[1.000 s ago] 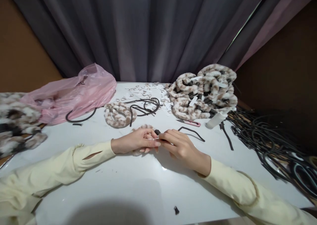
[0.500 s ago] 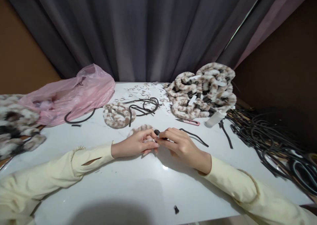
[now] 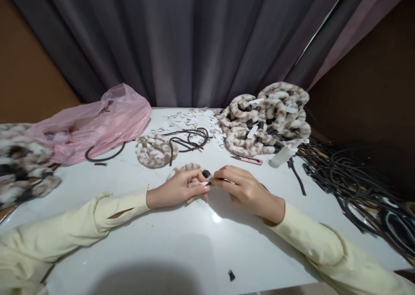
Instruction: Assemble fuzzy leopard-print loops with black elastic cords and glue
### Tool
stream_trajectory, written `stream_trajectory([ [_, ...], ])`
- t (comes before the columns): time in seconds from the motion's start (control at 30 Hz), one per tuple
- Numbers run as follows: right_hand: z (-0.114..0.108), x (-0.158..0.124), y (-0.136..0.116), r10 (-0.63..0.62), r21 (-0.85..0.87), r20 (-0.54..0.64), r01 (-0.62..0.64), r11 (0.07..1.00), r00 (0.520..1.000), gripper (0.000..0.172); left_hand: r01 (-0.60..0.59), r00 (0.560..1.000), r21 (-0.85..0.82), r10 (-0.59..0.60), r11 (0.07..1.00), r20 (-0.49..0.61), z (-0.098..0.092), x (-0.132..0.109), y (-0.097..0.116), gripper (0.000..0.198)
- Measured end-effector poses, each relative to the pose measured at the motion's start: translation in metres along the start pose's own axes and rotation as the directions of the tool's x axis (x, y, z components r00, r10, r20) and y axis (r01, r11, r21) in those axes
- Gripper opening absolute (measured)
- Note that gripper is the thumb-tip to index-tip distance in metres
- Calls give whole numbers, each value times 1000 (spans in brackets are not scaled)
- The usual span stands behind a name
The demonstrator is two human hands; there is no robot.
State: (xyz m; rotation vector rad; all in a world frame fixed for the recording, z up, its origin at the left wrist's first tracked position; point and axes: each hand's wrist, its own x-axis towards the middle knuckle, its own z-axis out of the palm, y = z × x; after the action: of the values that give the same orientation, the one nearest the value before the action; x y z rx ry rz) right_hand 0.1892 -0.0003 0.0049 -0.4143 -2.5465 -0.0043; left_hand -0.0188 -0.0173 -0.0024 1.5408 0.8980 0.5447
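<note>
My left hand [image 3: 181, 185] is closed, thumb and fingers pinching a brown-and-white fluffy loop [image 3: 185, 168] just over the table. A black wound end [image 3: 206, 174] pokes out beyond the fingertips, and a small white piece shows between thumb and forefinger. Close by on the right, my right hand [image 3: 241, 187] is closed in a pinch at a thin black cord, mostly covered by the fingers. Another fluffy loop [image 3: 155, 151] lies flat behind my left hand, beside a tangle of black cord [image 3: 191, 139].
Pink thread snips [image 3: 249, 160] and a translucent bottle [image 3: 283, 155] lie right of centre, before a heap of fluffy loops [image 3: 266, 117]. Many black cords [image 3: 353, 178] spread along the right edge. A pink plastic bag [image 3: 94, 126] and more fluffy pieces [image 3: 26, 165] sit left. Small metal clasps [image 3: 181, 118] lie at the back.
My right hand has shifted slightly to the right, away from my left hand. The cord tail that lay behind it is now mostly hidden. My left hand has hardly moved.
</note>
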Motion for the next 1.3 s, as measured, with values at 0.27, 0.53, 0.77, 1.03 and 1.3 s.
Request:
stream_trajectory([
  [0.27,-7,2,-1,-94,-150,-40,87,985,995,25,-48,995,141,60,989,-78,2,-1,-3,19],
  [0.53,-3,4,-9,-86,-271,-167,38,962,982,19,-349,903,668,426,657,53,10,-13,-10,6],
  [0.77,5,6,-12,-20,-181,-152,-8,983,988,14,-490,746,800,641,346,180,17,-18,-13,11],
  [1.03,7,8,-9,12,-75,-48,-16,997,999,22,-535,736,772,638,343,227,16,-17,-15,12],
  [1.3,6,5,-9,156,-44,-272,-174,984,950,35,-154,969,233,193,960,-154,16,-11,6,14],
])
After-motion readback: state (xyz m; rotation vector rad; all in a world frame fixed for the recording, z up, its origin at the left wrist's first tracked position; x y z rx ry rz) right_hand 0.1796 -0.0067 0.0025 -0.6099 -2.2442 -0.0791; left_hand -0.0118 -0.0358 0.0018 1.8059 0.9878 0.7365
